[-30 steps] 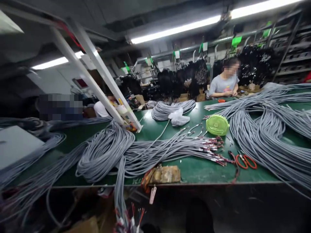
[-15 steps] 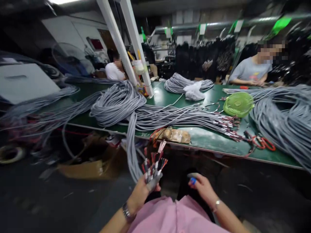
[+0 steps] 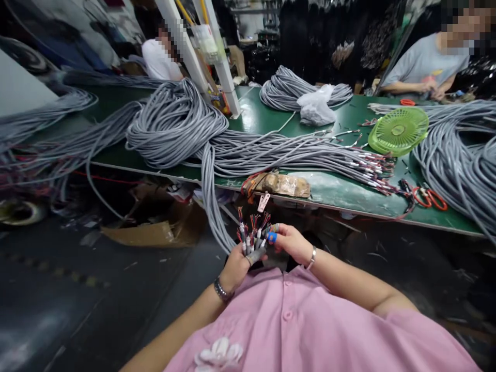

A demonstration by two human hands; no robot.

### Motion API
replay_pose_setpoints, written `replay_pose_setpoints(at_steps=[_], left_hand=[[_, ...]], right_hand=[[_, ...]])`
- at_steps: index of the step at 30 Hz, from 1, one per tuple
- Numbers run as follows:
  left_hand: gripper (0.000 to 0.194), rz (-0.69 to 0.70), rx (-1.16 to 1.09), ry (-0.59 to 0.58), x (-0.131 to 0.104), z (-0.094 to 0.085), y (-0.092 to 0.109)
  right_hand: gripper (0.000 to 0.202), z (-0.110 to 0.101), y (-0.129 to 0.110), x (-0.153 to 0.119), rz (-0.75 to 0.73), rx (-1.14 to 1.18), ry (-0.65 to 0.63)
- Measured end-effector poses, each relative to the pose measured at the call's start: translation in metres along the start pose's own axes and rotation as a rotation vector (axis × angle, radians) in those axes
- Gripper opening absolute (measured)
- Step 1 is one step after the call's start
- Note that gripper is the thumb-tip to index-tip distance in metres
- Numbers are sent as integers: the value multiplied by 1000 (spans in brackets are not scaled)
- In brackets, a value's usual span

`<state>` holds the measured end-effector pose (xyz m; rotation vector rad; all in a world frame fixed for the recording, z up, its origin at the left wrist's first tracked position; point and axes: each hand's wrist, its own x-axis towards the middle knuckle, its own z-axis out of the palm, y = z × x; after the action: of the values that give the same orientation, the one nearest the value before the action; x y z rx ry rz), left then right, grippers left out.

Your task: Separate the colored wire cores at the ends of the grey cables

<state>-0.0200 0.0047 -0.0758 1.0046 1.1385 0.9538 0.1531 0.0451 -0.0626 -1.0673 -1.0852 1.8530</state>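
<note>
My left hand [image 3: 239, 266] is closed around a bundle of grey cables [image 3: 215, 206] near their stripped ends. Above the fist fan out the thin coloured wires [image 3: 253, 223], red, black and others, with white sleeves at their bases. My right hand [image 3: 290, 242], with blue tape on a finger, pinches at the wires on the bundle's right side. Its fingertips meet there, and the exact strand between them is too small to make out. The held cables run up over the table edge to a large grey coil [image 3: 176, 126].
On the green table [image 3: 337, 188] lie more cables with bared ends [image 3: 372, 165], a green fan [image 3: 399, 130], orange-handled scissors [image 3: 430, 198], a plastic bag [image 3: 316, 106] and a taped brown block [image 3: 287, 184]. A white post [image 3: 228, 85] rises behind. Two people sit across. A cardboard box [image 3: 143, 232] stands below.
My right hand has moved left and up, from apart to the wire ends in my left hand. The view has tilted down, and the held bundle now sits a little higher.
</note>
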Motion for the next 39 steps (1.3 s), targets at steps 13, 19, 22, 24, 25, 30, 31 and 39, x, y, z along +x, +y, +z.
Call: replay_pose_setpoints(at_steps=[13, 19, 22, 24, 25, 30, 31, 39], left_hand=[[27, 8, 132, -50, -8, -3, 19], [27, 23, 104, 49, -16, 0, 23], [29, 8, -31, 73, -17, 0, 18], [30, 17, -73, 78, -17, -1, 15], [29, 21, -71, 81, -17, -1, 14], [25, -30, 17, 47, -15, -9, 12], [25, -42, 45, 44, -15, -11, 13], [24, -24, 65, 32, -18, -31, 16]], right_hand=[[32, 11, 6, -2, -56, -48, 34], [30, 17, 3, -3, -40, -138, 15], [29, 22, 0, -6, -72, -130, 42], [27, 24, 2, -8, -90, -127, 53], [26, 24, 4, -9, -96, -127, 55], [19, 27, 17, -5, -136, -105, 68], [18, 29, 19, -3, -152, -97, 74], [21, 45, 17, 5, -151, -21, 53]])
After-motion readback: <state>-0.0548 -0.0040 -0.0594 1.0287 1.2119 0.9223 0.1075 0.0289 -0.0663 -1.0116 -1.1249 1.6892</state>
